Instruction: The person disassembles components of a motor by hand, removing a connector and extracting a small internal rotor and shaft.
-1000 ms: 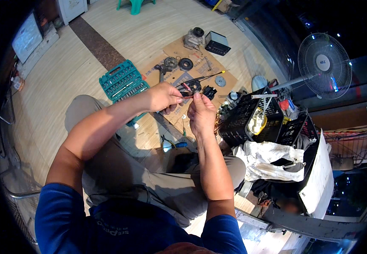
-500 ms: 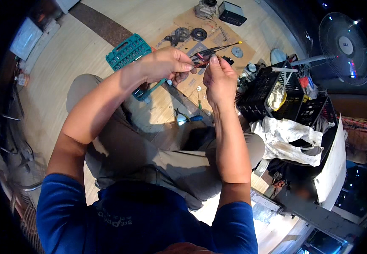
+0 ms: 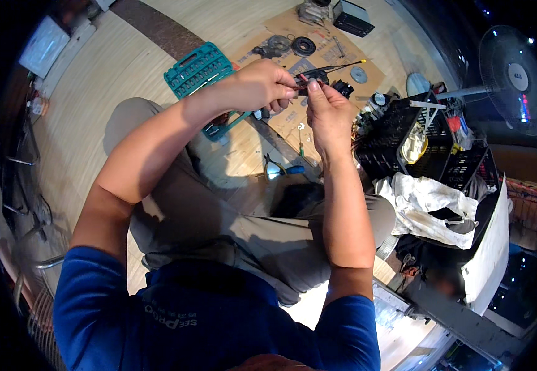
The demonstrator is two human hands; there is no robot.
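Note:
Thin red and dark wires (image 3: 301, 85) run between my two hands, held up over a cardboard sheet. My left hand (image 3: 261, 86) pinches one end of them between thumb and fingers. On the other side, my right hand (image 3: 329, 114) is closed on the wires with thumb against fingertips. Exactly how the strands join is too small to make out. Behind the hands, on the cardboard (image 3: 367, 59), lie a black rod with a yellow tip (image 3: 341, 65), a black ring-shaped part (image 3: 304, 46) and a grey disc (image 3: 359, 75).
Left of my hands lies an open teal socket set (image 3: 188, 62). Pliers (image 3: 274, 167) and a green-handled screwdriver (image 3: 301, 148) rest on the floor nearer me. At right stand a black crate (image 3: 398, 145), a fan (image 3: 516, 77) and a stained white cloth (image 3: 426, 207).
Both hands keep hold of the wires, drawn slightly closer together. The whole view has shifted a little, so the surroundings sit slightly farther right.

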